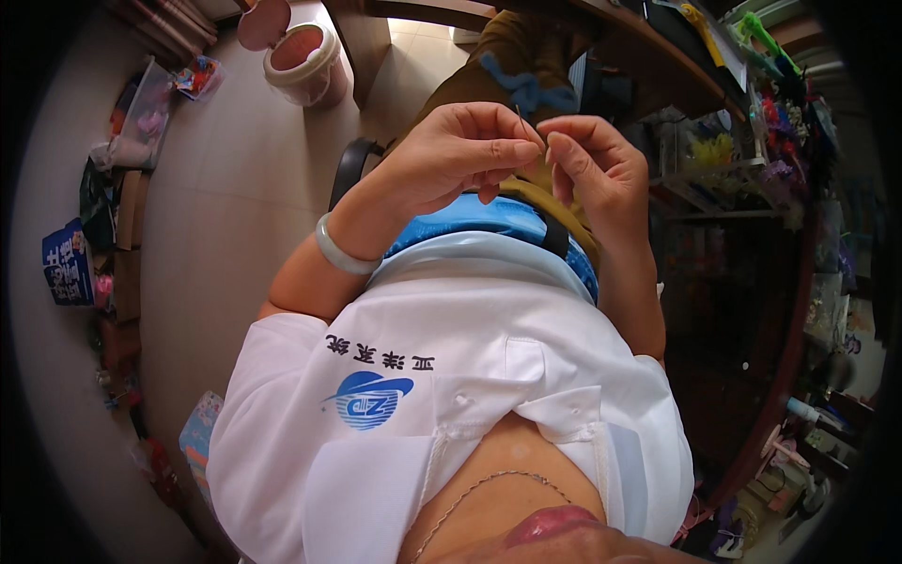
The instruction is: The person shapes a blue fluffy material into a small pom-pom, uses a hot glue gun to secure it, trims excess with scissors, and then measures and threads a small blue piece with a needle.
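My left hand, with a pale bangle on its wrist, is raised in front of my waist. Its thumb and forefinger pinch a thin dark strand, like a wire or stem, whose upper end sticks up past the fingers. Close by on the right is my right hand, thumb and forefinger tips nearly together. Whether anything thin sits between those tips is too small to tell. Beyond both hands, a fuzzy blue strip lies across my brown trousers.
A lidded bin with a liner stands on the floor ahead to the left. Wooden table edge runs along the upper right, near a clear rack and colourful craft materials. Boxes line the left wall.
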A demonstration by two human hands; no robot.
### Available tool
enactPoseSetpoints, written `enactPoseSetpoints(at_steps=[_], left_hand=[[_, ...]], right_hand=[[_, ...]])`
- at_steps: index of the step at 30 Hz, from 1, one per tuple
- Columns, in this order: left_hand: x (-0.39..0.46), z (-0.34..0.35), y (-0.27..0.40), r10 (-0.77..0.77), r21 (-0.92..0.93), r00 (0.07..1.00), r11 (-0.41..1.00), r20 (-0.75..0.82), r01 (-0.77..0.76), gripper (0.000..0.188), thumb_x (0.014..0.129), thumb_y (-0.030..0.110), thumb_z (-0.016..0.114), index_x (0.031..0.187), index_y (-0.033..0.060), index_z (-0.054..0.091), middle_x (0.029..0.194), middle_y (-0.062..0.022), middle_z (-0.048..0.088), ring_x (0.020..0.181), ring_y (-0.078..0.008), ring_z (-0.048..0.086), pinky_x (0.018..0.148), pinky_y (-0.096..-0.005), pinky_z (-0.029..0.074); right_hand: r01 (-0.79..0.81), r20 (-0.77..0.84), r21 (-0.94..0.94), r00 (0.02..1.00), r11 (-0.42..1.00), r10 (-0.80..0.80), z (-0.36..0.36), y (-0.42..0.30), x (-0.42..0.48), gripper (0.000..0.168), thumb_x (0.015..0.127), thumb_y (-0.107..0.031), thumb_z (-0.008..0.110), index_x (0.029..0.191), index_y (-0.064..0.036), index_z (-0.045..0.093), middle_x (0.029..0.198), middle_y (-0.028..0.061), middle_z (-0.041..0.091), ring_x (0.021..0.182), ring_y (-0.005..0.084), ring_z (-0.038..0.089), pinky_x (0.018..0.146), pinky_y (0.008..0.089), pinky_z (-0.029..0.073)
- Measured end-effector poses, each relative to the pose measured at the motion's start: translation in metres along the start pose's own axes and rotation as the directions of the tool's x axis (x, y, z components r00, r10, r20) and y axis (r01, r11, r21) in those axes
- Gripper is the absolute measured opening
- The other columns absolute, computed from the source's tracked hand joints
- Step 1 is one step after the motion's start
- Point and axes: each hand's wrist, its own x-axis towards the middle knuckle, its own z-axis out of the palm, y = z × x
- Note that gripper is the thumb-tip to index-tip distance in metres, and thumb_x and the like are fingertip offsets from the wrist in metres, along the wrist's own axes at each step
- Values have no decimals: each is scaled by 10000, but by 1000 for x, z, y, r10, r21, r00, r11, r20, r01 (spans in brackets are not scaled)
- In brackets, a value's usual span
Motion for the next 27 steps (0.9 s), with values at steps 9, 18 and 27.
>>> enactPoseSetpoints(at_steps=[9,18,27], left_hand=[[1,-1,-1,56,-25,998,998,35,-55,122,856,90,638,932,5,593,760,-70,602,569,-73,552,468,-192,489],[2,-4,-2,34,-46,999,998,34,-32,124,842,96,656,910,9,601,767,-75,622,579,-78,559,475,-200,493],[2,-7,-2,-34,-86,997,996,-64,28,82,829,43,654,891,18,608,759,-68,624,610,-96,581,520,-214,504]], right_hand=[[-10,33,-16,999,1000,10,5,-7,-3,111,866,-90,624,922,6,614,697,27,618,507,29,512,426,148,385],[18,51,-32,999,999,-17,5,-3,-4,79,851,-66,633,887,-2,604,717,24,613,540,28,525,440,156,396],[571,223,-694,750,439,-623,8,6,-1,156,742,10,680,867,-38,599,755,95,579,589,198,593,515,270,486]])
